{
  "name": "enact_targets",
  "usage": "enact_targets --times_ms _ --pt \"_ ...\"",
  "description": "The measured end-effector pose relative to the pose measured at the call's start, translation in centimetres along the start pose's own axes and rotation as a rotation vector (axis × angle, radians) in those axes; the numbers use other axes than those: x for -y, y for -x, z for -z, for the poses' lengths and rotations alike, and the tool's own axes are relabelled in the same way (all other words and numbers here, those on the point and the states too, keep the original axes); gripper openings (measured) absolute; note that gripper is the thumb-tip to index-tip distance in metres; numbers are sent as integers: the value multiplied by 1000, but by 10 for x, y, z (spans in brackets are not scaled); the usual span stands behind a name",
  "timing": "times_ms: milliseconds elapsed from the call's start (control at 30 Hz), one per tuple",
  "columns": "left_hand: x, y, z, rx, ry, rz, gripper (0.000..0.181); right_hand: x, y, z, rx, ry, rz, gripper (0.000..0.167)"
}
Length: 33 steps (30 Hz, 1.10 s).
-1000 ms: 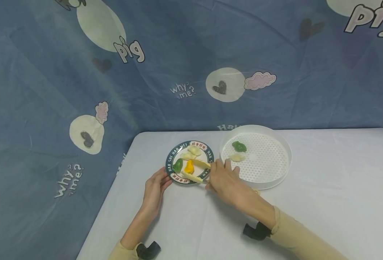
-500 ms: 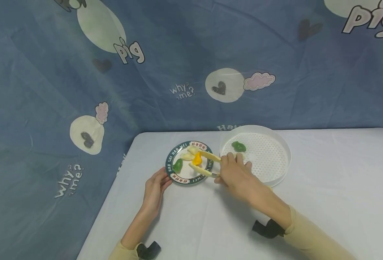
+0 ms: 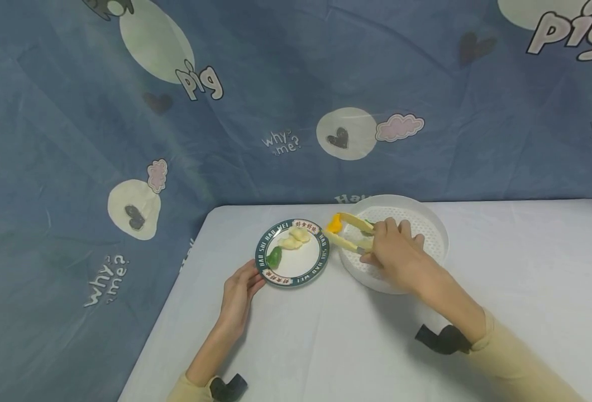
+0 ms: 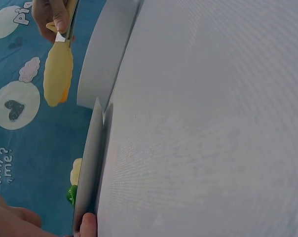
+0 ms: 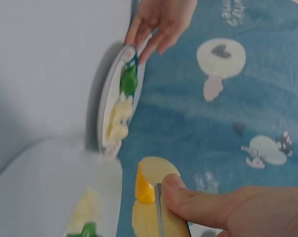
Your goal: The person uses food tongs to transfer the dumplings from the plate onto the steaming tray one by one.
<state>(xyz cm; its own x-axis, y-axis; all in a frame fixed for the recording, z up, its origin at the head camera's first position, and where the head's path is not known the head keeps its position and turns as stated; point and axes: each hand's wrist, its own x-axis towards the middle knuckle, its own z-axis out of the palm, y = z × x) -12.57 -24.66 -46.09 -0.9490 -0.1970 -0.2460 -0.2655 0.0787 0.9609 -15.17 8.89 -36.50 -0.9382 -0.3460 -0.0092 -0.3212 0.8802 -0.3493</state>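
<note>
My right hand (image 3: 401, 251) grips pale-yellow tongs (image 3: 343, 242), whose tips pinch an orange-yellow dumpling (image 3: 334, 223). They hold it in the air by the near left rim of a white round steamer tray (image 3: 426, 245), apart from the plate. In the right wrist view the thumb presses on the tongs (image 5: 156, 170). My left hand (image 3: 238, 293) pinches the edge of a green-rimmed plate (image 3: 301, 268), with a finger beneath it in the left wrist view. On the plate are a green dumpling (image 3: 274, 257) and two pale dumplings (image 3: 296, 237).
Inside the perforated tray lie a green dumpling (image 5: 89, 230) and a pale dumpling (image 5: 87, 207), mostly hidden by the tongs in the head view. A white cloth covers the table (image 3: 527, 268). Behind it hangs a blue printed curtain (image 3: 256, 84).
The tongs took hold of the yellow dumpling on the plate, lifted it and carried it right toward the tray. My left hand and the plate stay in place.
</note>
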Motion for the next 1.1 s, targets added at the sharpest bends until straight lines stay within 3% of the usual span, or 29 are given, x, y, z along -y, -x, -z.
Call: enact_targets --times_ms 333,600,833,1100 --pt "0 1 -1 -2 -3 19 57 -46 3 17 51 -21 -81 58" --pt "1 1 -1 -7 -8 1 56 -79 9 19 59 -31 -144 61" --pt "1 0 -3 -25 -17 7 55 -91 11 11 76 -30 -169 49" --pt "1 -2 -2 -29 -27 21 55 -91 8 1 90 -16 -163 59"
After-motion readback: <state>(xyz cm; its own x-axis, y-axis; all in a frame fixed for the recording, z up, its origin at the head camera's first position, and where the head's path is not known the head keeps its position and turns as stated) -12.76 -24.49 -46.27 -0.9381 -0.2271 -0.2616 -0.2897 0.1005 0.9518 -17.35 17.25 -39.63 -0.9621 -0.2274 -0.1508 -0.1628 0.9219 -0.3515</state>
